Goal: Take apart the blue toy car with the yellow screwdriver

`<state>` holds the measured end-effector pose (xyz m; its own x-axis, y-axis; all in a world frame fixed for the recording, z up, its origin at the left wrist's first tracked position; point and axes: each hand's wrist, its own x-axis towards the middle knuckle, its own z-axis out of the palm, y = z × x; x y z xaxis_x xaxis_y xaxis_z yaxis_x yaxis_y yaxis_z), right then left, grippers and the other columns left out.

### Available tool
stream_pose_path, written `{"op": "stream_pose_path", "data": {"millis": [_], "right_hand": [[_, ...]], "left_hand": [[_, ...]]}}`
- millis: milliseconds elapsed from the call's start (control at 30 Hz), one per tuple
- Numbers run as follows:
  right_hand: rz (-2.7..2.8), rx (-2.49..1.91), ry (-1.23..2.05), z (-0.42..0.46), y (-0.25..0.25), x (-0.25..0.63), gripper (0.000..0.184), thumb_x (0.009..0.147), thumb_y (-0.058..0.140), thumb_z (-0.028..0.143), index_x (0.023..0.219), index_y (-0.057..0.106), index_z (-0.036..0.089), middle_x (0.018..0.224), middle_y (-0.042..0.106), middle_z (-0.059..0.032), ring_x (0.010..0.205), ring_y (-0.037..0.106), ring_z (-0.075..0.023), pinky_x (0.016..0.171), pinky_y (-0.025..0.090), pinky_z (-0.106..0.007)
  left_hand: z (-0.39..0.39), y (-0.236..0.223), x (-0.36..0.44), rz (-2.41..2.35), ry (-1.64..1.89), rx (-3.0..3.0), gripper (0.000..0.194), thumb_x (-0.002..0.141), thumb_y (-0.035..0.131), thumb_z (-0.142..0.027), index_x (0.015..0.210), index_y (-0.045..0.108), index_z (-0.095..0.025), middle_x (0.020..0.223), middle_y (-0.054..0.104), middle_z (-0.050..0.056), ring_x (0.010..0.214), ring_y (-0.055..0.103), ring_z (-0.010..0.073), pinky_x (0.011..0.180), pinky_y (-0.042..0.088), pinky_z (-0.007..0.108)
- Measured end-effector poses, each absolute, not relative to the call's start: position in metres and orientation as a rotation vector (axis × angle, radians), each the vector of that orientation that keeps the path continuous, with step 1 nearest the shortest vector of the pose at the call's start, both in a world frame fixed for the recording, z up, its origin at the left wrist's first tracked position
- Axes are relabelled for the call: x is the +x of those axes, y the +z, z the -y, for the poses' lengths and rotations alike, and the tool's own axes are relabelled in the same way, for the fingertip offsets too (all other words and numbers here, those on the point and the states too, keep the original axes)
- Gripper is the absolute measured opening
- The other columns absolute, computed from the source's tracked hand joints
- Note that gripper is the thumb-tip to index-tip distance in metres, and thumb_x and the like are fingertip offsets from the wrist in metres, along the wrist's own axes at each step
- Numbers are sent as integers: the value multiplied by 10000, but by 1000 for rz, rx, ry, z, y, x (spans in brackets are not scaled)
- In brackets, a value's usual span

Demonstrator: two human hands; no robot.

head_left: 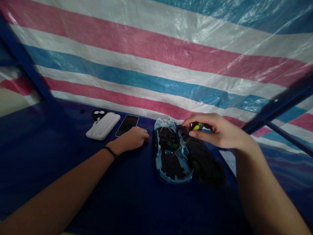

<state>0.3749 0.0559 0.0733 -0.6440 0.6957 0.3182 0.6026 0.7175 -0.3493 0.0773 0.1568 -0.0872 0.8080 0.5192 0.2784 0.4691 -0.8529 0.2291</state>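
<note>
So the light-blue plastic toy car shell (171, 163) is on the dark blue tabletop (117, 199), open side up, probably to keep its wiring reachable. Long axis runs away from the wearer; can't tell which end's the nose. Black plastic chassis (206, 161) sits right alongside, maybe because wires join them. Right hand (207, 130) pinches a black-and-yellow tool (198, 126); left hand (134, 138) rests half-curled, contents hidden.

Table (117, 202), left to right: power bank (104, 126), phone (126, 126), toy car shell (160, 168), chassis (205, 156) directly beside shell, second phone (228, 157). Plastic sheet (146, 65) hangs behind all items.
</note>
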Motion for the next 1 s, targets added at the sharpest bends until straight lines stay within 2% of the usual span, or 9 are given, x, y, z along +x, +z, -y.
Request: {"op": "stream_pose_path", "data": {"millis": [700, 1000], "right_hand": [[2512, -973, 304, -58, 71, 377, 208, 968, 690, 320, 1109, 758, 183, 1039, 802, -84, 900, 762, -192, 758, 572, -273], [2509, -972, 308, -58, 69, 376, 209, 977, 682, 318, 1116, 758, 182, 1049, 799, -83, 908, 760, -188, 781, 565, -269]], "left_hand": [[-159, -85, 77, -778, 502, 2681, 359, 755, 481, -34, 797, 806, -183, 778, 793, -7, 735, 746, 141, 730, 546, 229], [-157, -87, 80, -798, 564, 2638, 361, 765, 482, -20, 809, 806, -172, 780, 786, 2, 740, 741, 147, 732, 538, 232]]}}
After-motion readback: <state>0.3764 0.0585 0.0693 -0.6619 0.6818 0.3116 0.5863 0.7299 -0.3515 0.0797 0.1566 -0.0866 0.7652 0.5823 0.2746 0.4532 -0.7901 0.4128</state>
